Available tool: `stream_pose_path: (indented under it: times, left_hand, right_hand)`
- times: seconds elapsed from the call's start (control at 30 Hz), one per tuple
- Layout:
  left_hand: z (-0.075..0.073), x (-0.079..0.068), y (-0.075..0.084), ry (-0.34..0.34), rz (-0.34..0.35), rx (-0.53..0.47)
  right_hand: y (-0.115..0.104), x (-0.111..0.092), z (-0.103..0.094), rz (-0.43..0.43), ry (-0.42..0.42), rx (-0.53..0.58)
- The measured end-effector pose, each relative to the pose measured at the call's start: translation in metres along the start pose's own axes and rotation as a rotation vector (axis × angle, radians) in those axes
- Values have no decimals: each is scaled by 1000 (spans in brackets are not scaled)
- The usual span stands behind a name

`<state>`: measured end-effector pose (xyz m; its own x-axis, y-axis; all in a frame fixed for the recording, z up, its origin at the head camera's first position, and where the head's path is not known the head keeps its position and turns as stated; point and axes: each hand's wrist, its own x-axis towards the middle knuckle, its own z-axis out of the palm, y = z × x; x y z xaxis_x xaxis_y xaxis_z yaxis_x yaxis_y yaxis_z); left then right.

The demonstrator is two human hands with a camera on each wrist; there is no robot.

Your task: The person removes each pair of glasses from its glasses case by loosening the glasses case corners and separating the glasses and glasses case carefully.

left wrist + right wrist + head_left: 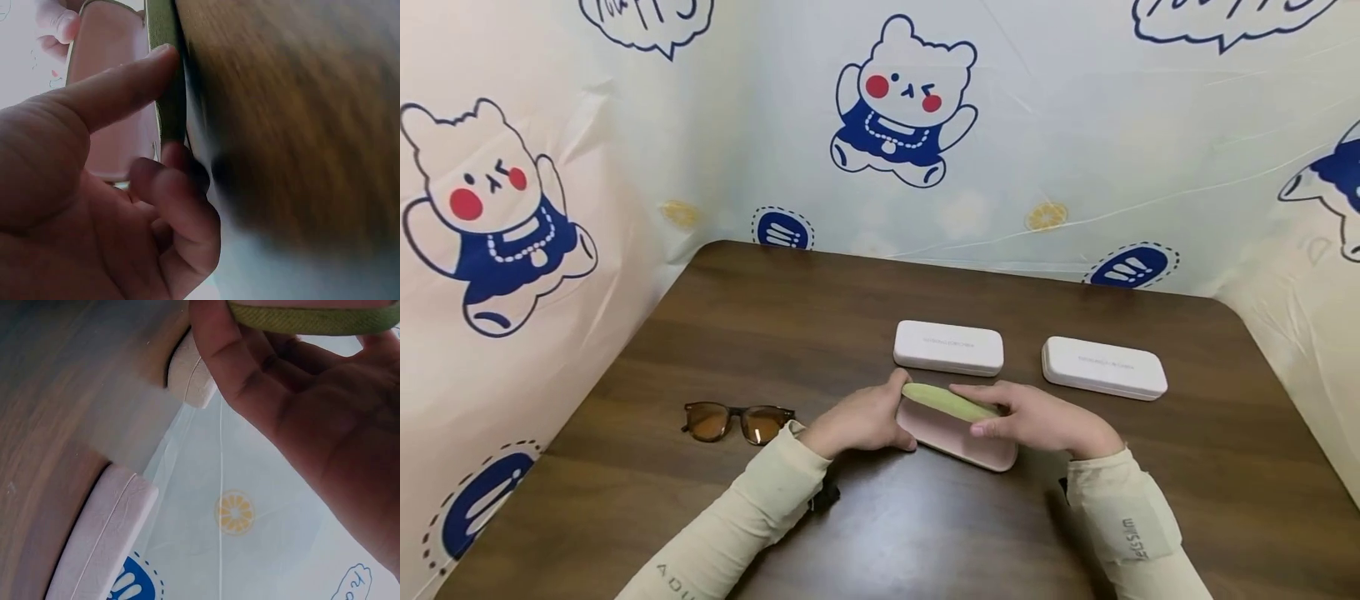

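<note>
Left hand (867, 417): gripping the left end of the case, thumb at its near edge. Right hand (1037, 419): pinching the right part between thumb and fingers. Green glasses case (951, 402), pink-lined: open, between the hands at mid-table, open side towards the person; long axis crosswise and slanting, left end farther away, right end nearer. Tinted eyeglasses (747, 423), dark frame: left of the left hand. Two white glasses cases, closed, lettered: one (949, 347) just behind the green, the other (1103, 368) to its right. Table (880, 542): brown, wood-grained. Backdrop (1075, 125): pale, cartoon-printed
</note>
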<state>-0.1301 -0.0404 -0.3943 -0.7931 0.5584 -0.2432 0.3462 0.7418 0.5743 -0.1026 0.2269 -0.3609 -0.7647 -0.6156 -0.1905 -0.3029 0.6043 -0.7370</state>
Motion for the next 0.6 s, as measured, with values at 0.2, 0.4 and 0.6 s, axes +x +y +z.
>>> stream_pose_path:
  times: [0.2,0.4,0.6]
  left_hand:
    - [-5,3,-7,4,52,96]
    - [-6,4,-7,7,65,154]
    - [-5,0,-7,-21,47,169]
  right_hand:
    - [-3,3,5,34,25,-85]
    - [-7,12,17,127,26,-248]
    - [-9,15,24,145,36,-298]
